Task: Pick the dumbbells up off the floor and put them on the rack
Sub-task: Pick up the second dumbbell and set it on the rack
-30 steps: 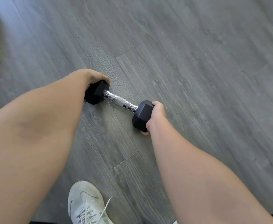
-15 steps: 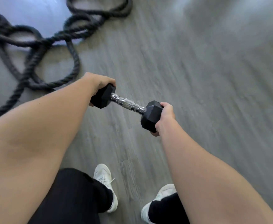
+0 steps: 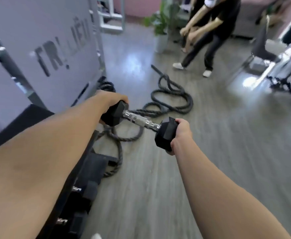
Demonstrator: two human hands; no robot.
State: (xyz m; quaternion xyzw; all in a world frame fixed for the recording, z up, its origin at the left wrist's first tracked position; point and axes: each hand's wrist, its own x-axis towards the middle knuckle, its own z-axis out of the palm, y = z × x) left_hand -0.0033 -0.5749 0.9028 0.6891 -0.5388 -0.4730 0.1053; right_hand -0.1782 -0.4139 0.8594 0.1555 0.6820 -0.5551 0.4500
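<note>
We've raised the dumbbell [image 3: 139, 121] since 0.5 s ago; it's mid-frame off the floor, left hand [image 3: 110, 100] & right hand [image 3: 181, 133] gripping its ends. Rack [image 3: 82, 183] now lower left, rope [image 3: 168, 100] shifted to centre.

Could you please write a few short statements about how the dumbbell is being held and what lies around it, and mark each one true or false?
1. Each hand grips one black head of the dumbbell: left hand, right hand. True.
2. The chrome handle is covered by a hand. False: the handle is bare between the two hands.
3. A thick dark rope lies coiled on the floor beyond the dumbbell. True.
4. The dumbbell rests on the floor. False: it is held up in the air.
5. The rack at lower left already holds dumbbells. True.
</note>
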